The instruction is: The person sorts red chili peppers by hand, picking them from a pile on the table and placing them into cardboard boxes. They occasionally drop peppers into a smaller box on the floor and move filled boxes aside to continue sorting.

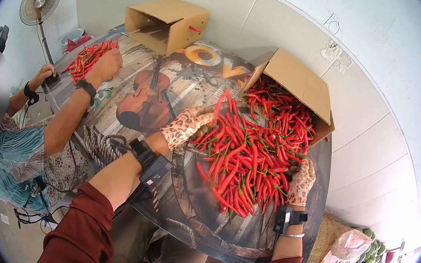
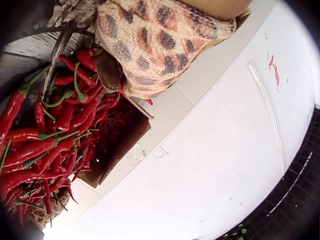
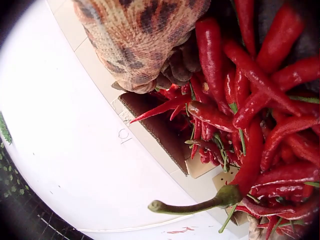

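A large heap of red chili peppers [image 1: 248,162] with green stems lies on the table, spilling from the mouth of a tipped cardboard box [image 1: 300,82]. My left hand [image 1: 186,127], in a leopard-spotted glove with brown fingertips, is at the left edge of the heap. Across from it, at the right edge near the box opening, my right hand [image 1: 301,183] wears a matching glove, its fingers bent in against the peppers. Close up in the right wrist view, its brown fingertips [image 3: 182,62] are among chili peppers [image 3: 210,55]. The left fingers are mostly hidden behind the glove in the left wrist view.
Another cardboard box [image 1: 167,31] lies on its side at the back. To the left, a seated person's hand [image 1: 107,63] is over a smaller chili pile [image 1: 85,63]. A fan [image 1: 41,1] stands behind them. White sacks [image 1: 334,259] are on the floor at right.
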`<control>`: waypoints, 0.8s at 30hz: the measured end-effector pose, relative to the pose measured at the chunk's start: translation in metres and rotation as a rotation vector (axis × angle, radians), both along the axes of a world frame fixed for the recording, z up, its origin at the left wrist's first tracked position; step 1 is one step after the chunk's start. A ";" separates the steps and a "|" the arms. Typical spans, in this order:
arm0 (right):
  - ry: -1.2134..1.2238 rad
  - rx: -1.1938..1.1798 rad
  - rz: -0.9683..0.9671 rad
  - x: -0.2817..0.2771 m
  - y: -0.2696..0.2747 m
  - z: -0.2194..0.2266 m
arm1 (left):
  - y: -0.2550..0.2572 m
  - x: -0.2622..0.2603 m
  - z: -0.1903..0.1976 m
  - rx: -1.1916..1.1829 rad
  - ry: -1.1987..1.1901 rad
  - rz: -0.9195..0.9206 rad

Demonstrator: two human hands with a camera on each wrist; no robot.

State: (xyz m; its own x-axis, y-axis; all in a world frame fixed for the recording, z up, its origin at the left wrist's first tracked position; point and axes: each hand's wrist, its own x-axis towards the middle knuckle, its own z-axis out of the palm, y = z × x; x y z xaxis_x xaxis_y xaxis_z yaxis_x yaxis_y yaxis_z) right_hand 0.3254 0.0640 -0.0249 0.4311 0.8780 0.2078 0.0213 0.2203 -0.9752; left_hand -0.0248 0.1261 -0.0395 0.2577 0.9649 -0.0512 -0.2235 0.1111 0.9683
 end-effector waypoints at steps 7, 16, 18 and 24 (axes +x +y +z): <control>0.000 -0.009 0.025 0.000 -0.002 0.003 | -0.005 0.002 0.009 0.045 0.065 0.079; 0.019 -0.024 -0.001 0.000 -0.002 0.002 | 0.049 -0.002 0.019 0.827 1.193 0.280; 0.023 -0.043 0.002 0.003 0.000 0.000 | 0.060 0.002 0.026 0.811 1.198 0.207; 0.054 -0.041 -0.018 0.000 -0.001 0.002 | 0.098 0.017 0.019 0.893 1.303 0.022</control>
